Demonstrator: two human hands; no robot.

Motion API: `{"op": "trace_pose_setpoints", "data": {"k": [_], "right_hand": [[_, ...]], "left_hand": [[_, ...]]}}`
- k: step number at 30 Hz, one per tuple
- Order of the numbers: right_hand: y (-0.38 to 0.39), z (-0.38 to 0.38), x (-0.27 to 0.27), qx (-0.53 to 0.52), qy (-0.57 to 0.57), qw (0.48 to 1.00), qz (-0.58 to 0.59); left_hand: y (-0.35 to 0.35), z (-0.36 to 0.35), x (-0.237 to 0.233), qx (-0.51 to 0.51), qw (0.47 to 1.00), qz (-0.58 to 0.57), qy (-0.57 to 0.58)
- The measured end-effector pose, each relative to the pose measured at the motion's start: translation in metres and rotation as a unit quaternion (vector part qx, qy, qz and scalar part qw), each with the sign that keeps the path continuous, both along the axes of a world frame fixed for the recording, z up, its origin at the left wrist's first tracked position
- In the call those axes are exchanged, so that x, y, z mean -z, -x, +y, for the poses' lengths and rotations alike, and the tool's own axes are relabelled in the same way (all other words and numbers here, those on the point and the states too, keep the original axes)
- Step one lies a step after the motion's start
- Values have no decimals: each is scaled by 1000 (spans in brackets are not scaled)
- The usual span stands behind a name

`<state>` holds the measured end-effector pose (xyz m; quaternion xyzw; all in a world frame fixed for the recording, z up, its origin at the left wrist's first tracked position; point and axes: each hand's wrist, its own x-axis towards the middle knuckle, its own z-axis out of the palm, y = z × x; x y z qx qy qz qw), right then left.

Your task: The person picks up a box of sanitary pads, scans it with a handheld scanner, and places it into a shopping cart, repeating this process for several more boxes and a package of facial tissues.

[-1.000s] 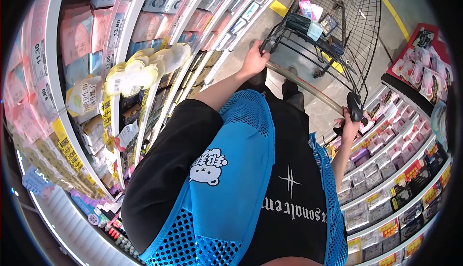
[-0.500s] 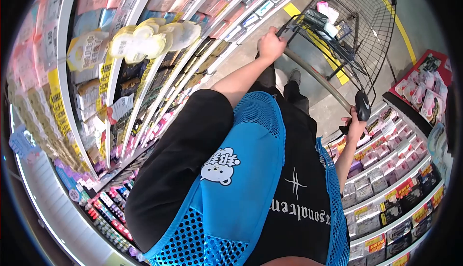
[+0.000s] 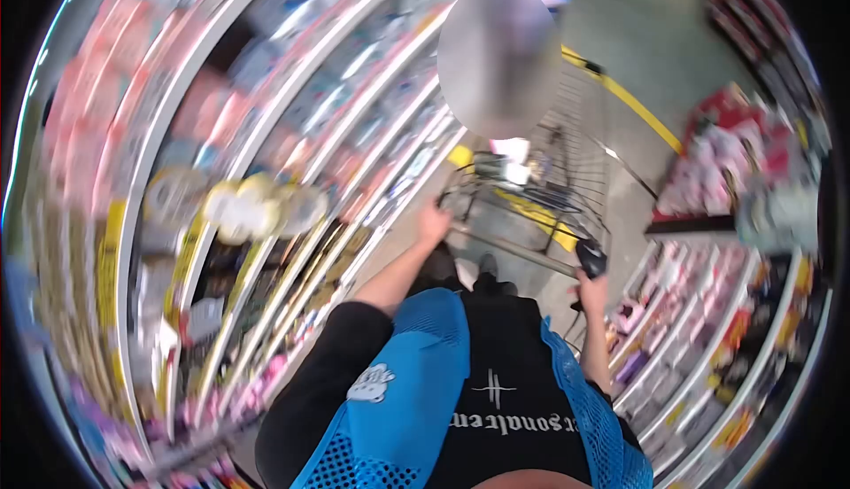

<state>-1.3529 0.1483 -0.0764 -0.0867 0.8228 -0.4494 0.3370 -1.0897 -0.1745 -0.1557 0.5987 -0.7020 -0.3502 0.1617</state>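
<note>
Between shelves (image 3: pixel 142 179) stands a dark wire-mesh cart (image 3: pixel 580 161).

We are looking down on a dark wire cart (image 3: pixel 551 198) — it is standing upright on the grey floor (image 3: pixel 642 50), its handle (image 3: pixel 522 252) nearest us and its basket (image 3: pixel 583 168) reaching away ahead. The straight handle is slanting down rightward in our view, ending in a rounded black grip (image 3: pixel 591 259) — and we are seeing the mesh blurred, partly hidden at upper left.
</note>
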Motion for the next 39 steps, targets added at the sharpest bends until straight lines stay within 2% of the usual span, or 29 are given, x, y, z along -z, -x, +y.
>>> {"op": "trace_pose_setpoints", "data": {"k": [1,2,3,4,5,6,7,8,10,11,13,15,17,21,22,25,29,33,35,37,38,39], "right_hand": [[-3,6,3,-4,-24,999,-20],[0,21,35,-10,-59,998,-20],[-7,20,21,2,-115,993,-18],[-10,15,-6,3,-83,996,-8],[-10,27,24,7,-90,996,-12],[-20,29,9,28,-69,997,-7],[-23,29,-6,37,-44,998,2],[-27,36,-7,54,-31,998,9],[-43,46,-1,70,-5,997,17],[-51,48,3,78,-17,997,11],[-66,56,6,94,-31,995,-4],[-80,62,6,120,-40,992,8],[-100,62,-11,171,-24,985,1],[-123,72,-12,215,-17,976,-9],[-130,76,-5,224,-11,975,-3],[-146,85,2,263,35,964,0],[-162,98,3,289,49,956,-2],[-176,107,8,346,64,936,-11],[-186,111,9,364,63,929,-13],[-195,121,18,381,67,922,-17],[-196,121,-3,385,50,920,-48],[-200,125,1,390,57,917,-56]], "left_hand": [[-9,2,4,25,1000,-5,12],[-15,-1,11,51,998,-13,-25],[-15,4,-19,89,995,19,-26],[-17,-12,11,145,988,58,-7],[-18,-12,-2,142,984,35,-105],[-37,-30,64,136,990,-30,-18],[-43,-35,77,154,987,-43,10],[-25,-15,19,105,991,-33,-76],[-21,3,-10,124,989,-14,-80],[-28,-7,4,119,976,-21,-182],[-32,-6,2,130,974,-14,-187],[-30,-5,-5,146,969,-55,-194],[-34,-5,-1,214,966,-14,-141],[-28,-3,-1,225,952,46,-202],[-21,2,-24,239,945,56,-218],[-17,0,-5,261,937,65,-225],[-5,-2,-5,340,913,41,-220],[12,0,-17,360,888,3,-285],[14,-10,2,395,878,-18,-270],[19,-21,44,430,867,-39,-249],[20,-29,75,443,868,-58,-219],[26,-28,67,461,859,-91,-205]]}}
